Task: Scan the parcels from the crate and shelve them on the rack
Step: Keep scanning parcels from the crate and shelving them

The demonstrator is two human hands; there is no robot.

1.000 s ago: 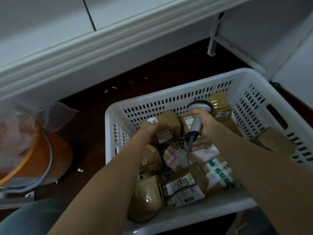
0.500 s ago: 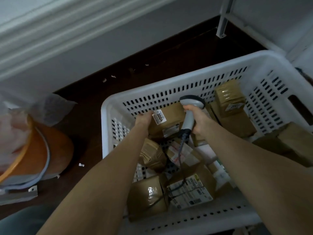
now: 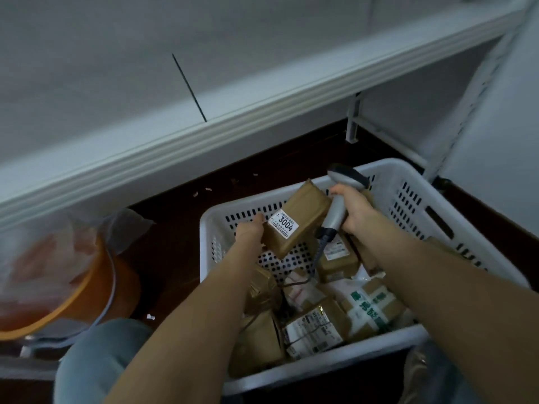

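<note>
A white slotted crate stands on the dark floor, holding several brown taped parcels. My left hand grips one brown parcel by its left end and holds it tilted above the crate's far wall; a white label reading 3004 faces me. My right hand grips a grey barcode scanner just right of that parcel, its head up and its cable trailing down into the crate. The white rack shelf runs above.
An orange basin with a clear plastic bag and a grey cable sits at the left on the floor. A white rack upright stands behind the crate. My knee in blue trousers is at the bottom left.
My left hand has lifted the labelled parcel out of the pile and tilted it up. The scanner hand rose with it. The view has tipped upward, showing more of the shelf.
</note>
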